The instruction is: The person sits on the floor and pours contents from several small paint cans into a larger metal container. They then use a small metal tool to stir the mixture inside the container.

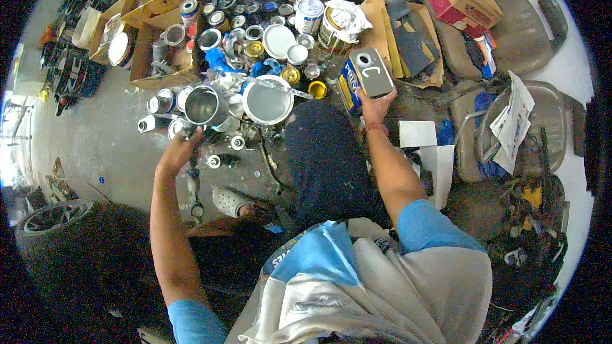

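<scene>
My left hand (180,148) is closed on the near side of a round metal cup (203,107), its open mouth turned up toward me. Whether the cup has a handle is hidden by the fingers. My right hand (376,105) grips a rectangular metal can (375,76) with blue sides and a silver top; the can is tilted. Between the hands stands a white bucket (268,113) of greyish-white content, with a stir stick (280,88) lying across its rim. A small yellow cup (317,90) sits beside the blue can.
Many paint cans (309,15) and lids crowd the floor ahead. Cardboard boxes (159,51) stand at the left, and sanding sheets (414,48) lie in a flat carton at the right. A tire (57,223) is at the lower left. Chairs (526,32) line the right side.
</scene>
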Demonstrator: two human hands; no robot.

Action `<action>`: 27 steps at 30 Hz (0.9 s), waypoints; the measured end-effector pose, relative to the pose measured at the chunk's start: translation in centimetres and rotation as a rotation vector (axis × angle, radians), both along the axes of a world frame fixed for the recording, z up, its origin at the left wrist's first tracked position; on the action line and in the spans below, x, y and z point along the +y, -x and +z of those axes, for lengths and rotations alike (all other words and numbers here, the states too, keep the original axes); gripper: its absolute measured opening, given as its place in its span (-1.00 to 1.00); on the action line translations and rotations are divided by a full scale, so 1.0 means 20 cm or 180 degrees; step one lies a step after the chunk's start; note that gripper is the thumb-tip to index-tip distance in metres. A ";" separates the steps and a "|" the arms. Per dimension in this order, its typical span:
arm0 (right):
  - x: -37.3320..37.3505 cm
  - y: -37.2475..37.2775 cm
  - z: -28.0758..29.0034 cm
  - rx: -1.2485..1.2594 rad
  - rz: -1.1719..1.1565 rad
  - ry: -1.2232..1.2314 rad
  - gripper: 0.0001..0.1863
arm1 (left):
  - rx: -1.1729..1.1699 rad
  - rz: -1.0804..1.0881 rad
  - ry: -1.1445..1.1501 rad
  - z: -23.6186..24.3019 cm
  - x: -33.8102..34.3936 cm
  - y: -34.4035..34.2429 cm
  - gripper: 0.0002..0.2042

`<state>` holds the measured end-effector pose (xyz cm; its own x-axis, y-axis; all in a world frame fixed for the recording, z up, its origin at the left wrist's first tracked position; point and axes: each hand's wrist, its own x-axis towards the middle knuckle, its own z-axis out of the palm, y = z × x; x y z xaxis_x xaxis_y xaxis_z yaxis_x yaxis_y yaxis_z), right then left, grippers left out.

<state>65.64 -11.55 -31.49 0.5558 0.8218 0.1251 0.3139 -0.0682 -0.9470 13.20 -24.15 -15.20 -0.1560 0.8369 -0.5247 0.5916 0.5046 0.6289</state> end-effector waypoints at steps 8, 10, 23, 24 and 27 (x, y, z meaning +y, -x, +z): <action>0.02 0.28 1.01 -0.2080 0.1132 -0.0778 0.27 | -0.0120 -0.0161 0.0033 -0.03 0.04 0.10 -0.42; 0.00 0.40 1.26 -0.2339 0.1640 -0.1162 0.25 | -0.0005 -0.0225 -0.0072 -0.06 0.02 0.14 -0.37; -0.28 1.14 1.81 -0.3381 0.3014 -0.1523 0.25 | 0.0116 -0.0400 -0.0148 -0.09 -0.06 0.27 -0.30; -0.29 1.17 1.82 -0.3483 0.3011 -0.1461 0.25 | 0.0093 -0.0436 -0.0116 -0.08 -0.07 0.27 -0.29; -0.31 1.24 1.83 -0.3592 0.3162 -0.1518 0.28 | -0.0002 -0.0514 -0.0042 -0.07 -0.08 0.28 -0.29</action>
